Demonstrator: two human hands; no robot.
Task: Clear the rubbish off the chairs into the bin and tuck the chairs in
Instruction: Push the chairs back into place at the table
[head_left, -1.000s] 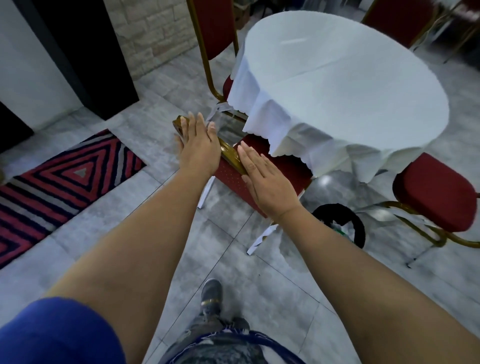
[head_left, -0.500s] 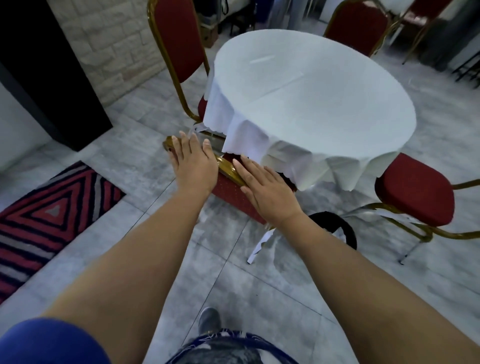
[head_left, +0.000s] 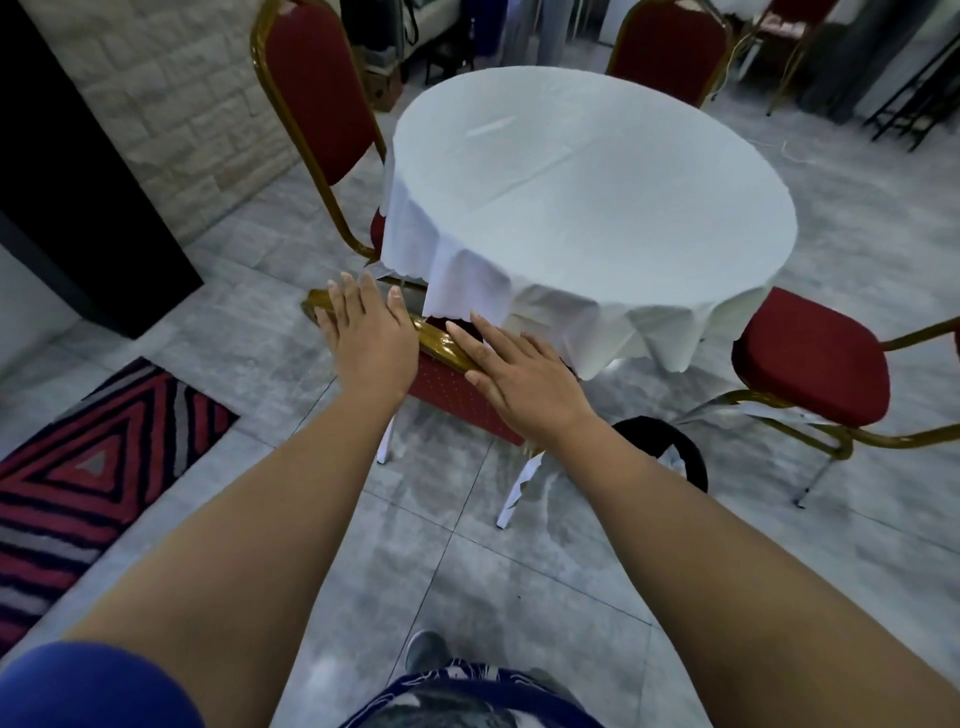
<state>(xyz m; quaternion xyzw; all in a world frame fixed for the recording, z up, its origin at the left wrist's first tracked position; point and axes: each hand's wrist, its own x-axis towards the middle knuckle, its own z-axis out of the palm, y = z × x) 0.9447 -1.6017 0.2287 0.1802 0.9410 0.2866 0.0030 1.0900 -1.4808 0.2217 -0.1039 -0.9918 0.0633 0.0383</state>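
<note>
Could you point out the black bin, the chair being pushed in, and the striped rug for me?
black bin (head_left: 693, 457): head view, on its dark right rim.
chair being pushed in (head_left: 457, 400): head view, on the red backrest.
striped rug (head_left: 93, 462): head view, on the grey triangle centre.

Soft even light, blown-out tablecloth (head_left: 597, 208), blurred, bowed edges.

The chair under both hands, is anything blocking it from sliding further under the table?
Nothing visible does. The chair already sits partly beneath the tablecloth; the black bin stands off to its right, beside its path.
</note>
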